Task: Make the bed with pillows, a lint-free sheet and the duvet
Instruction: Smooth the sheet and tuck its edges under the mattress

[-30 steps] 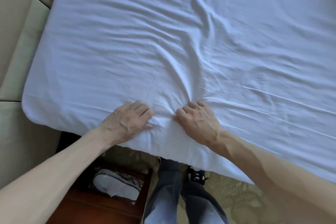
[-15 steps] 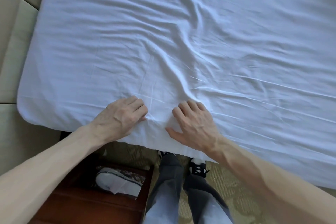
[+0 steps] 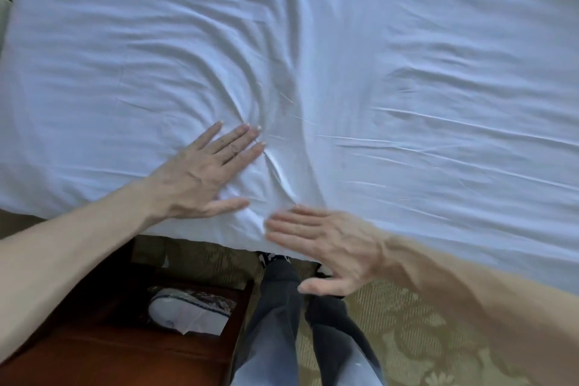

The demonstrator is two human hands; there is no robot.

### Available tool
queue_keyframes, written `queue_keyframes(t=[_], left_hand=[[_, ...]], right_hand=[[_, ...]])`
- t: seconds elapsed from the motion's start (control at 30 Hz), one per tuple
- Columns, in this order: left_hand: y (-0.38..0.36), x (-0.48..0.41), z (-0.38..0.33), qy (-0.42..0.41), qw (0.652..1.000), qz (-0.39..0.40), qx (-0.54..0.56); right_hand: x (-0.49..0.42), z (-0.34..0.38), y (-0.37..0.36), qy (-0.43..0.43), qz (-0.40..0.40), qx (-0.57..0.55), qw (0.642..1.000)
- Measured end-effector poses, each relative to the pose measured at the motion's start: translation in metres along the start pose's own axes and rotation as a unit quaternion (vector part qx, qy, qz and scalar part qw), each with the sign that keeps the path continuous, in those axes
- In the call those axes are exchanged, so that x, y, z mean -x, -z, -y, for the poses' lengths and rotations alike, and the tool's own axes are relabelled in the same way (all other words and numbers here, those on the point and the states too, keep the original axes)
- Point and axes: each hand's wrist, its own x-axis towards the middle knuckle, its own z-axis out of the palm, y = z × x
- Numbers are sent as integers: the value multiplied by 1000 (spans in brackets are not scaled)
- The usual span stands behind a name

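white sheet (image 3: 360, 50) covers the bed, creased toward the near edge. left hand (image 3: 200, 175) lies flat on it, fingers straight and spread, holding nothing. right hand (image 3: 329, 244) at the sheet's edge, fingers straight, blurred, gripping nothing.

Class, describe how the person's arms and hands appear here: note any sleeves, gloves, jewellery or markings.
The left forearm and right forearm are bare to the picture's edge, with no sleeves in view. The left hand and right hand wear no gloves, rings, watch or bracelet. The left fingers have short, unpainted nails. The right hand is too blurred to judge.
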Motion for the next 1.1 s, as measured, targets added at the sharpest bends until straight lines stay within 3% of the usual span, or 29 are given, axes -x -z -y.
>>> queue_keyframes(t=[0.07,0.1,0.2,0.23,0.3,0.33,0.47,0.53,0.63,0.67,0.8,0.93,1.0,1.1], left_hand=[[-8,32,3,-35,999,-35,5],[-10,42,4,-47,996,-75,9],[-14,54,5,-44,983,-180,-14],[-14,52,1,-34,981,-190,-18],[-13,44,-6,-17,982,-189,-14],[-13,41,-8,-10,983,-185,-8],[-14,45,-13,22,985,-170,7],[-12,49,-15,42,986,-162,15],[-8,51,-21,54,984,-170,19],[-7,52,-22,52,984,-168,19],[-7,58,-22,27,991,-130,16],[0,52,-15,-9,994,-108,9],[5,51,-13,-12,994,-111,7],[9,57,-20,4,995,-101,3]], right_hand=[[-2,8,1,80,5,-29,996],[-2,2,8,77,-38,-18,996],[-8,-42,36,-99,-226,67,967],[-10,-54,43,-172,-249,79,950],[-19,-58,39,-256,-199,76,943],[-24,-50,30,-252,-161,81,951],[-35,-5,-3,-93,-34,115,988],[-39,2,6,-88,-58,102,989],[-46,8,23,-106,-173,141,969],[-48,12,27,-129,-166,163,964],[-56,31,20,-174,24,162,971],[-63,59,7,-61,141,106,982],[-65,71,0,-67,137,81,985],[-59,59,-2,-152,2,109,982]])
